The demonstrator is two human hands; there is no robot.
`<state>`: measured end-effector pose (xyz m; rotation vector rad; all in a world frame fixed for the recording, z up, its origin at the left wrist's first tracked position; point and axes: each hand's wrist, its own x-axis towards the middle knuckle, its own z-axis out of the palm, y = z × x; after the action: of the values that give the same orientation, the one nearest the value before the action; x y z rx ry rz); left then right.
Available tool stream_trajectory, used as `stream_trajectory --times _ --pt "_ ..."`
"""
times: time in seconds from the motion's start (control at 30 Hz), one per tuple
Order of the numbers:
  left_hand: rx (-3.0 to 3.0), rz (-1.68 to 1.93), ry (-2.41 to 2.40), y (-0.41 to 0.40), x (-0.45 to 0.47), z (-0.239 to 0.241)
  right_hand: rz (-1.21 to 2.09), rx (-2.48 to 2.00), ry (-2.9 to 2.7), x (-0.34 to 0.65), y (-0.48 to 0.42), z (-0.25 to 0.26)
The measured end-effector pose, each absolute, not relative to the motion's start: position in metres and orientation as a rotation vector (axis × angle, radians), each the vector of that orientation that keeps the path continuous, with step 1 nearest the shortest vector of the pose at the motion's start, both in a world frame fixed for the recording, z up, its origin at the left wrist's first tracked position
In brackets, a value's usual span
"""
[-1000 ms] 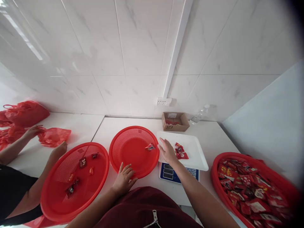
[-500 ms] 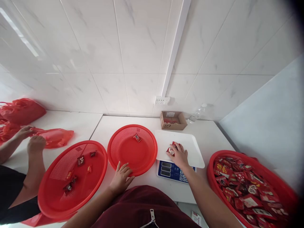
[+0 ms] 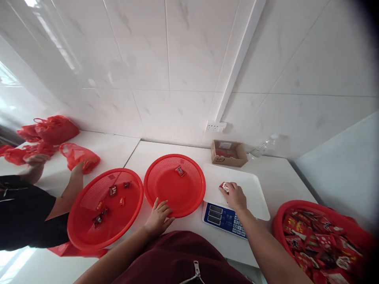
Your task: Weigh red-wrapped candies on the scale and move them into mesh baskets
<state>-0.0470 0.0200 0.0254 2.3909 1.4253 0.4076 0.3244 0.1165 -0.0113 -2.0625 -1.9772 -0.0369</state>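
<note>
My right hand (image 3: 236,197) is over the white tray (image 3: 255,197) of a digital scale (image 3: 220,217). Its fingers are closed on a small red wrapped snack packet (image 3: 224,186), which shows at the fingertips; whatever lies under the palm is hidden. My left hand (image 3: 159,217) has its fingers spread at the near rim of the middle red mesh basket (image 3: 203,189), holding nothing. Inside that basket one red-and-white packet (image 3: 180,170) lies near the far side.
To the left, another red basket (image 3: 139,185) holds several small packets. Beside it a co-worker's arm (image 3: 71,189) reaches to a red plastic bag (image 3: 89,159). A large red basket (image 3: 278,221) full of packets stands right. Behind the scale are a carton (image 3: 229,159) and a clear bottle (image 3: 265,146).
The view has swung left, shifting everything rightward in the picture. Less of the red packets shows at my right hand now. My left hand stays at the basket rim. The co-worker's hands have moved among the bags.
</note>
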Motion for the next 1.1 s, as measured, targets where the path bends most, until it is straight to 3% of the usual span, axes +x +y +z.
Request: stream_trajectory --times 0.43,0.7,1.1 --pt "2.371 0.389 1.444 0.018 -0.048 0.024 0.125 -2.208 -1.503 0.341 0.13 -0.001" --pt "2.372 0.378 1.436 0.018 -0.048 0.026 0.202 -1.961 -1.118 0.3 0.147 0.038" --pt "2.407 0.375 1.421 0.017 -0.049 0.026 0.69 -1.697 -1.584 0.215 0.122 0.058"
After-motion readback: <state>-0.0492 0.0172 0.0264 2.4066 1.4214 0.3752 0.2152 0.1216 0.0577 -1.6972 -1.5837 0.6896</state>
